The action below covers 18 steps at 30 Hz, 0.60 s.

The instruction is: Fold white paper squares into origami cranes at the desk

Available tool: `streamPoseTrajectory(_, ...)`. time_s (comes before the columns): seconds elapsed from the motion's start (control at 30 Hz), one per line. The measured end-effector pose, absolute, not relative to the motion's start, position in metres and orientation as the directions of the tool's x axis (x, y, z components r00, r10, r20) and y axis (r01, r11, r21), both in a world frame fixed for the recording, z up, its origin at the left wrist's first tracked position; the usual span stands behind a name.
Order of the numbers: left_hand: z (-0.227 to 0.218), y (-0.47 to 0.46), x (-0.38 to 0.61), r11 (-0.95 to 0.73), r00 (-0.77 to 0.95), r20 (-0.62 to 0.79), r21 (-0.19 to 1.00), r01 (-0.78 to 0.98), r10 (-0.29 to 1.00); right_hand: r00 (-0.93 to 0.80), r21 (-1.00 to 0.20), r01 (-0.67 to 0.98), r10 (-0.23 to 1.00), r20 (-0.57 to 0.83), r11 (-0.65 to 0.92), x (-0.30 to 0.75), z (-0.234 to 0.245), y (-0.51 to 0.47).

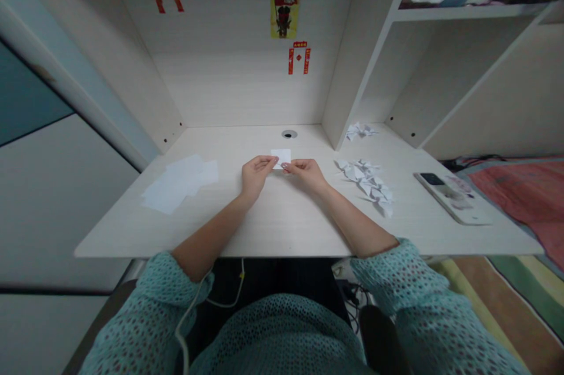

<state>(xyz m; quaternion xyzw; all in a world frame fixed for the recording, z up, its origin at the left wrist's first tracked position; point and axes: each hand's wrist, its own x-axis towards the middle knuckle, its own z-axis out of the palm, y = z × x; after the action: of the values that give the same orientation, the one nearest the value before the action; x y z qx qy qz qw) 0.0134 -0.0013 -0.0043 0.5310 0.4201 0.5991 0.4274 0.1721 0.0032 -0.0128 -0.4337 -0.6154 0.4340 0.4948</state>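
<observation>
Paper (282, 157), a small white piece, sits at the middle of the table (282, 228), pinched from both sides: the left hand (254, 174) closes thumb and fingers on its left edge, the right hand (306, 171) does the same on its right edge. The fingertips cover the paper's lower corners, so its full outline cannot be made out, nor whether it rests on the table or is lifted just off it. To the left, well apart from the hands, loose white sheets (178, 184) lie overlapping; how many is unclear. To the right, near the right forearm, a heap of small folded white shapes (368, 181) spreads across the table, and a smaller heap (359, 131) lies further back beside the shelf wall; the folds are too small to read. A phone (452, 197) lies flat near the table's right edge. A round hole (289, 134) shows in the table behind the paper. Stickers (285, 6) on the back wall are blurred, their print illegible. Shelf contents at the upper right are cut off by the frame. Teal knit sleeves (392, 269) cover both upper arms.
</observation>
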Motion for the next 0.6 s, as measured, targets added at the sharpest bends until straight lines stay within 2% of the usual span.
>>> streamPoseTrajectory(0.13, -0.0051, -0.0031, 0.0125, -0.305, 0.004, 0.306, 0.949, -0.075, 0.952, -0.118, -0.972, 0.084, 0.971, 0.208, 0.218, 0.17, -0.0143, 0.0036)
streamPoseTrajectory(0.43, -0.0069, -0.0007, 0.0128, -0.274, -0.01, 0.275, 0.955, -0.112, 0.961, -0.107, -0.976, 0.099, 0.977, 0.184, 0.195, 0.1687, -0.0152, 0.0036)
streamPoseTrajectory(0.6, -0.0076, 0.0005, 0.0144, -0.185, -0.018, 0.185, 0.965, -0.183, 0.983, -0.089, -0.973, 0.131, 0.979, 0.181, 0.192, 0.1677, -0.0127, 0.0017)
